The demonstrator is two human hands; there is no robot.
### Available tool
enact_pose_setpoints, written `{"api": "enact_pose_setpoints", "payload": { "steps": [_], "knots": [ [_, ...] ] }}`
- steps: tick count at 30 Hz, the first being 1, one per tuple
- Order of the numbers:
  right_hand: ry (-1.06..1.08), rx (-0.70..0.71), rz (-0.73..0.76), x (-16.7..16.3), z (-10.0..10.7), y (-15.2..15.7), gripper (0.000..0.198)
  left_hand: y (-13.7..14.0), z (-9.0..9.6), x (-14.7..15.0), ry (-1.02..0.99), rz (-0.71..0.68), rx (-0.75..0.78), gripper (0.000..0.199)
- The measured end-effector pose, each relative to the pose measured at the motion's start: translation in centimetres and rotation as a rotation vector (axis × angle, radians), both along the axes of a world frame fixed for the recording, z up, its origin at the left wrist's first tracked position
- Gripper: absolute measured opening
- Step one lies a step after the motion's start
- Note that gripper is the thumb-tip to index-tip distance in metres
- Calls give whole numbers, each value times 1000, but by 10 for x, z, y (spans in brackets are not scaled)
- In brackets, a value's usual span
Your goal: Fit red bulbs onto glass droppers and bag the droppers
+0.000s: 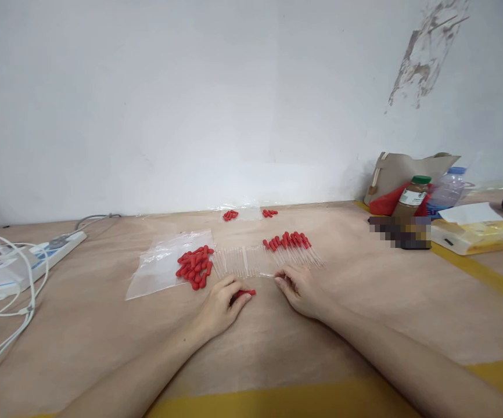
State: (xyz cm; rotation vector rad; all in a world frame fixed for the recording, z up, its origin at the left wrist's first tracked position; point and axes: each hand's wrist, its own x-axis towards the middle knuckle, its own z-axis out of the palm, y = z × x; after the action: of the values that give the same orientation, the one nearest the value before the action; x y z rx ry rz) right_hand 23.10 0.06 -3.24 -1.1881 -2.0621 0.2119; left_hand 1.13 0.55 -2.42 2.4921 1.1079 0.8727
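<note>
My left hand is closed around a red rubber dropper bulb, whose open end sticks out to the right past my fingertips. My right hand pinches one end of a thin clear glass dropper tube, which points left toward the bulb; the two are apart. Just beyond my hands lies a row of bare clear tubes. To its right, several tubes topped with red bulbs lie side by side. A pile of loose red bulbs rests left of the row, partly on a clear plastic bag.
Two small groups of red pieces lie near the wall on clear plastic. At left is a power strip with white cables. A green-capped bottle, a beige bag and a yellow tissue pack stand at right.
</note>
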Motion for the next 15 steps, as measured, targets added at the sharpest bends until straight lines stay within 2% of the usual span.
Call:
{"api": "enact_pose_setpoints", "payload": {
  "steps": [5, 15],
  "knots": [
    [-43, 15, 31, -3, 3, -6, 14, 0, -1, 0, -107, 57, -66, 17],
    [-86, 20, 105, -7, 1, -7, 13, -1, -2, 1, -152, 6, -143, 18]
  ]
}}
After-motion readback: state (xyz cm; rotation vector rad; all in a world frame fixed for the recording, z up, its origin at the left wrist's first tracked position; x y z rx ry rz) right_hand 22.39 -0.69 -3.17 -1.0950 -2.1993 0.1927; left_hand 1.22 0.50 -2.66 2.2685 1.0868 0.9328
